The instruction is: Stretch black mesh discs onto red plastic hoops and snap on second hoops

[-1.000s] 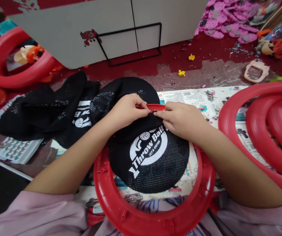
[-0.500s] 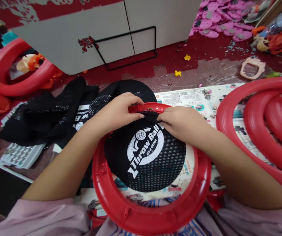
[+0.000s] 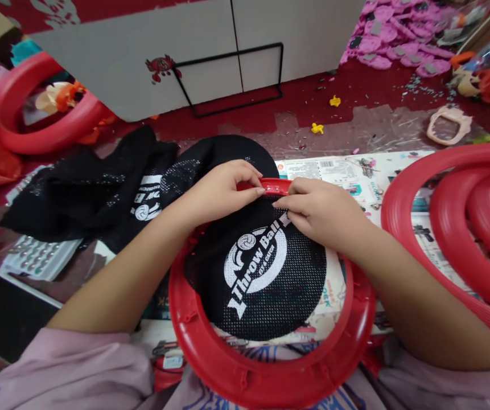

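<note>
A red plastic ring (image 3: 266, 380) lies in front of me, hollow side up, its near edge by my body. Across its opening rests a round black mesh cloth (image 3: 287, 304) printed "Throw Ball" in white; its far edge reaches the ring's far rim. My left hand (image 3: 227, 191) is closed at that rim, fingers over the outside and thumb inside at the cloth's edge. Just right of it, my right hand (image 3: 325, 208) pinches the far edge of the cloth against the rim. The fingertips partly cover the edge there.
More black mesh cloths (image 3: 86, 182) are heaped at the left, beside a compartmented clear tray (image 3: 40, 256). Several red rings (image 3: 402, 176) overlap at the right. Printed cardboard (image 3: 313, 171) lies beneath the work. Ahead stands a white panel (image 3: 112, 62) with a black wire frame (image 3: 227, 55).
Both hands stay at the far rim. The left fingers have drawn up closer over the rim, and the cloth's far edge now lies flatter, showing more of the red rim between the hands.
</note>
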The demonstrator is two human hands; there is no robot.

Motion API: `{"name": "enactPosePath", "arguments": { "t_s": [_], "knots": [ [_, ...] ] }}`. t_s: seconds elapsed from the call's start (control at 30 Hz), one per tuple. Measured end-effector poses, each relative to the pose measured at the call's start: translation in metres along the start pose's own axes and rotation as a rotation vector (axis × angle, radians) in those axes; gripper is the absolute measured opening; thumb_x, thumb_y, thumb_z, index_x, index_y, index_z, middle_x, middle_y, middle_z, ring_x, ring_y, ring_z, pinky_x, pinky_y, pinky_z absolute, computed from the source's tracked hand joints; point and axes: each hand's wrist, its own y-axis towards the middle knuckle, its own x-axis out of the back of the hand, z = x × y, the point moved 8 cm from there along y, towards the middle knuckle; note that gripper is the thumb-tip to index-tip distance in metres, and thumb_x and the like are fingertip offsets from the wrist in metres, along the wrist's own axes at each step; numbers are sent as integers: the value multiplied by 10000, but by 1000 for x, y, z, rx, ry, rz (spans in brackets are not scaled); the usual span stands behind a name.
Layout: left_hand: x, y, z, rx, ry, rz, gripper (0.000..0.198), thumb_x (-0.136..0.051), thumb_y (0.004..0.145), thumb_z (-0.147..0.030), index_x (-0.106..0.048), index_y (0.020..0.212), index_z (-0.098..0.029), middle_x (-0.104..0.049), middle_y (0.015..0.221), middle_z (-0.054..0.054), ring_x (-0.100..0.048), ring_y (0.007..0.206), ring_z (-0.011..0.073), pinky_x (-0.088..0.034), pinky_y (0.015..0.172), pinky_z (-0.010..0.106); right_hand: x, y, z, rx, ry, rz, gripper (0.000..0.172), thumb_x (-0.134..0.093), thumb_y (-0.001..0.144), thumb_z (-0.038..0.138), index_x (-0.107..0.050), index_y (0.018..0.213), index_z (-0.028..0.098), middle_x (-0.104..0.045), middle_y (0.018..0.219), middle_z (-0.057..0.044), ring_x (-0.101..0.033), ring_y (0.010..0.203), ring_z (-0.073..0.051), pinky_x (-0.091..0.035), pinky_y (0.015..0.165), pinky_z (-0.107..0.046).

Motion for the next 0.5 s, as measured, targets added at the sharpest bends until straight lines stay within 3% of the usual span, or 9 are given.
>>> {"name": "enactPosePath", "arguments": {
  "t_s": [0.23,0.5],
  "knots": [
    [0,-1,11,47,-150,29,183,-667,719,-299,-725,803,-148,-638,1041,77,-608,1013,214,-438,975,376,3,-3,6,86,-138,-110,308,-451,910,208,-758,942,206,-641,860,-75,-569,811,-212,-350,616,-305],
    [-4,-1,21,124,-304,-18,117,-697,666,-265,-649,681,-158,-654,975,52,-609,999,218,-442,949,380,2,-1,3,59,-112,-75,314,-444,898,193,-750,969,198,-647,878,-74,-570,827,-209,-343,625,-305]
  ]
}}
